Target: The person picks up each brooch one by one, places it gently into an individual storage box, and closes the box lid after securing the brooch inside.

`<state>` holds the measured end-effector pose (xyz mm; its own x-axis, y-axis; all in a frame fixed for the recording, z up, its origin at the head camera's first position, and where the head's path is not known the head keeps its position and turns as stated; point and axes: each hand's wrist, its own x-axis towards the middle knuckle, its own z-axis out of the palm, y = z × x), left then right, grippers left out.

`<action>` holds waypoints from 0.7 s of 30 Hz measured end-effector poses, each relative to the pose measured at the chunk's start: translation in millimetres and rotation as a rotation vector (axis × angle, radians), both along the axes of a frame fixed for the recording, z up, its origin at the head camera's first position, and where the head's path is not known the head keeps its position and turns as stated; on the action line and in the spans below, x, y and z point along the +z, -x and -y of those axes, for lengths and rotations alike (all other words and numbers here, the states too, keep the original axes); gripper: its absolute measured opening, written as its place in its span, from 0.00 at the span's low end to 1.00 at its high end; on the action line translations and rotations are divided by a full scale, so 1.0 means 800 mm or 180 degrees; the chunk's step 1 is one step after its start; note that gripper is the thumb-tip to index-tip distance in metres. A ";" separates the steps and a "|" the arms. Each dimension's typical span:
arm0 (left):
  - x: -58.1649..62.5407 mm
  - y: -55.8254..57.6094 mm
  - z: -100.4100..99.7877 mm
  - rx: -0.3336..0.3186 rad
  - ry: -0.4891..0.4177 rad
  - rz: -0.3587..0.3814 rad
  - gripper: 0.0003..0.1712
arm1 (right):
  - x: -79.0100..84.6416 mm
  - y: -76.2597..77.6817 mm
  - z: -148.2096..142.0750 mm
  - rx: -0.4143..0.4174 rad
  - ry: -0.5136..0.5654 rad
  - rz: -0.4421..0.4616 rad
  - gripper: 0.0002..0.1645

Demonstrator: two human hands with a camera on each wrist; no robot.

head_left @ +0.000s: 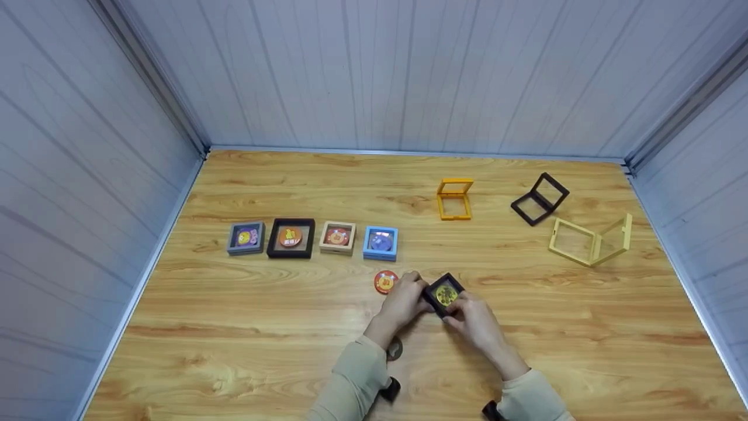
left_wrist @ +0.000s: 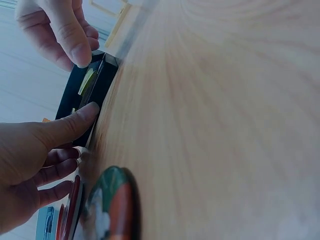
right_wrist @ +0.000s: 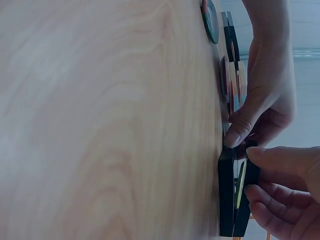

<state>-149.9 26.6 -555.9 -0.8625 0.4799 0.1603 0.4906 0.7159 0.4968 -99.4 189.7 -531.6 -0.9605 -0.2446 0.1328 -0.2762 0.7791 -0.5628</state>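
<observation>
A small black display case (head_left: pixel 431 301) with clear windows stands just over the wooden table, a round yellow badge (head_left: pixel 446 294) inside it. My left hand (head_left: pixel 403 301) grips the case's left edge, its thumb (left_wrist: pixel 80 122) along the side. From the right, my right hand (head_left: pixel 476 321) pinches the near right edge with thumb and fingers. In the right wrist view the two halves of the case (right_wrist: pixel 226 195) stand slightly apart, and the badge (right_wrist: pixel 241 185) shows between them. A red-orange badge (head_left: pixel 384 282) lies beside my left hand. Another round badge (head_left: pixel 394 349) is partly hidden by the left wrist.
To the left, a row of filled cases: grey (head_left: pixel 246 238), black (head_left: pixel 291 238), beige (head_left: pixel 338 237) and blue (head_left: pixel 380 243). Hinged-open cases stand at the back right: orange (head_left: pixel 454 199), dark (head_left: pixel 539 199) and pale yellow (head_left: pixel 590 241). Panel walls (head_left: pixel 374 76) enclose the table.
</observation>
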 end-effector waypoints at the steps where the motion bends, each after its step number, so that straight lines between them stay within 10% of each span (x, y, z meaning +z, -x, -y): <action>1: 0.000 0.000 0.000 0.0000 0.0007 0.0008 0.19 | 0.000 0.000 0.000 0.0004 -0.0015 0.0026 0.07; 21: 0.005 -0.003 -0.001 -0.0132 0.0020 -0.0342 0.23 | -0.003 0.003 -0.002 0.0197 -0.0195 0.0110 0.08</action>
<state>-147.7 27.7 -552.1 -0.8198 0.5162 0.2477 0.5702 0.6966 0.4354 -102.1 191.7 -534.1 -0.9471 -0.3101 0.0828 -0.3060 0.7945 -0.5245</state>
